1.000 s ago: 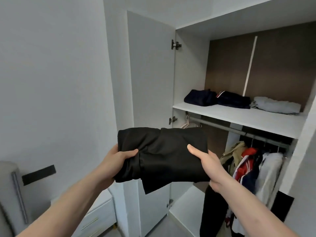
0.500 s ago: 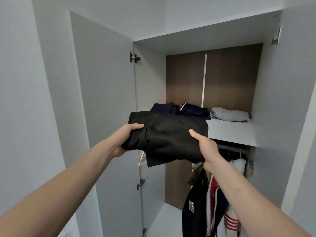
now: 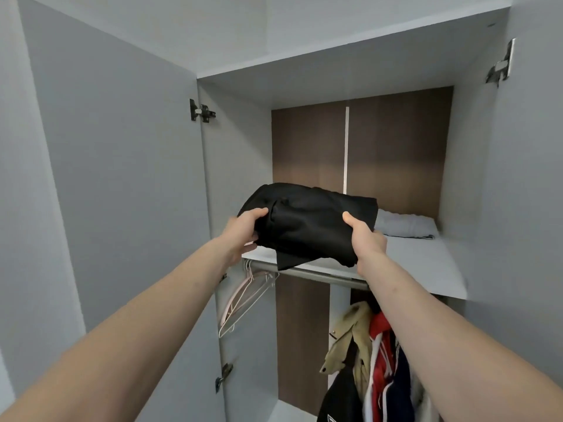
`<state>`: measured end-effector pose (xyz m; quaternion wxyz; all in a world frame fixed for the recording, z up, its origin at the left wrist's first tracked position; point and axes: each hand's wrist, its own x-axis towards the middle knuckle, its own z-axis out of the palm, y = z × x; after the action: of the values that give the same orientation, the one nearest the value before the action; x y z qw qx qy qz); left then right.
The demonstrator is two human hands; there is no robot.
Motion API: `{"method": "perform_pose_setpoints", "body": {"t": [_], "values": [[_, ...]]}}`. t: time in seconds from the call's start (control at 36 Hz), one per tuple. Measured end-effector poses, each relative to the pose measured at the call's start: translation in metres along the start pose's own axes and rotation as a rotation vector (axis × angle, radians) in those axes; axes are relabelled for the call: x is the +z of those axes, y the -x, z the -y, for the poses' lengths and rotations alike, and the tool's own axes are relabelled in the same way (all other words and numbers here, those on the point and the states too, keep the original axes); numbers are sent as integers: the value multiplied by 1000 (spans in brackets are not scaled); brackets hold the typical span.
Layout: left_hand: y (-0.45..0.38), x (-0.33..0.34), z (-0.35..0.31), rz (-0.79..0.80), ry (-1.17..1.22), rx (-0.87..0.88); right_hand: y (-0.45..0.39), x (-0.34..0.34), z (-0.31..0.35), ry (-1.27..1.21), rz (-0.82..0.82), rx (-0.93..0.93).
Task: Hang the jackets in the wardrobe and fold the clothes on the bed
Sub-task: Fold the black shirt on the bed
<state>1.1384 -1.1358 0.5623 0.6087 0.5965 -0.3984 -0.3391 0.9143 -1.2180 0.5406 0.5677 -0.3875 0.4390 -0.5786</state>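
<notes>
The folded black garment sits at the shelf edge, your left hand and right hand gripping its ends. Its loose corner overhangs; letting go too early could topple it.

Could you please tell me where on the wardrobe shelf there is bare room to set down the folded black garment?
The shelf is bare along its front right, between the folded grey garment at the back and the shelf's front edge. The left part is hidden behind the folded black garment, gripped by the left hand and right hand.
</notes>
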Motion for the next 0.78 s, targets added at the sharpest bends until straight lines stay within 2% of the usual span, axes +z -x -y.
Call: {"method": "perform_pose_setpoints", "body": {"t": [0.06, 0.14, 0.19, 0.25, 0.33, 0.42, 0.61, 0.69, 0.78], "values": [[-20, 15, 6, -90, -147, 111, -17, -2, 1, 31, -32, -14], [-41, 33, 17, -243, -552, 440, -42, -7, -1, 78, -83, -31], [-54, 42, 25, -212, -731, 678, -58, -12, -6, 107, -127, -27], [-69, 51, 35, -97, -866, 783, -73, -17, -11, 129, -163, -13], [-93, 67, 54, 118, -1045, 820, -96, -24, -20, 154, -207, 26], [-119, 82, 74, 300, -1116, 772, -118, -28, -32, 189, -220, 69], [-172, 108, 103, 388, -1189, 613, -161, -11, -41, 262, -246, 54], [-192, 115, 112, 371, -1226, 583, -170, 3, -42, 404, -289, -76], [-207, 122, 119, 329, -1227, 583, -169, 9, -55, 783, -378, -417]]}}
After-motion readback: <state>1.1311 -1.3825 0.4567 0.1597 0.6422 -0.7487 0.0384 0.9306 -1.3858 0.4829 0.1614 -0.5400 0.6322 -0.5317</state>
